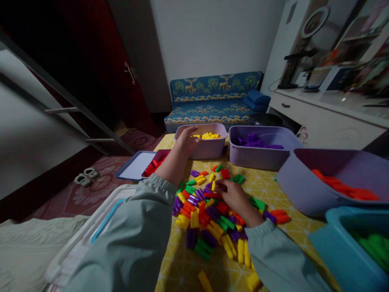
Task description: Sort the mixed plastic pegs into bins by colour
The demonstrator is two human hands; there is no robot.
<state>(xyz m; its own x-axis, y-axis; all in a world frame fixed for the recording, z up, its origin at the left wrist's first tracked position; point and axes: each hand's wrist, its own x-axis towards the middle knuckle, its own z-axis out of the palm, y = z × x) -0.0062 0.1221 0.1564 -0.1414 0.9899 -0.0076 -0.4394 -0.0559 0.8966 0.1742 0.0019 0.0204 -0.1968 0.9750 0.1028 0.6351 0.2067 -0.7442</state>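
My left hand [189, 142] reaches over the near left rim of a pale purple bin [202, 152] that holds yellow plastic blocks [211, 136]. Its fingers are stretched out, and no block shows in them. My right hand [235, 196] is low over a mixed heap of plastic building blocks [209, 219] in red, yellow, green, purple and orange. Thumb and fingers pinch together at a small yellow block [213, 185] on the heap's far side. The palm side of the right hand is hidden.
On the yellow patterned tablecloth [179, 271], more bins hold sorted blocks: purple bin of purple blocks [258, 156], purple bin of orange blocks [299, 186], blue bin of green blocks [340, 243]. A red tray [162, 154] of red blocks is left. Beyond stands a sofa [212, 107].
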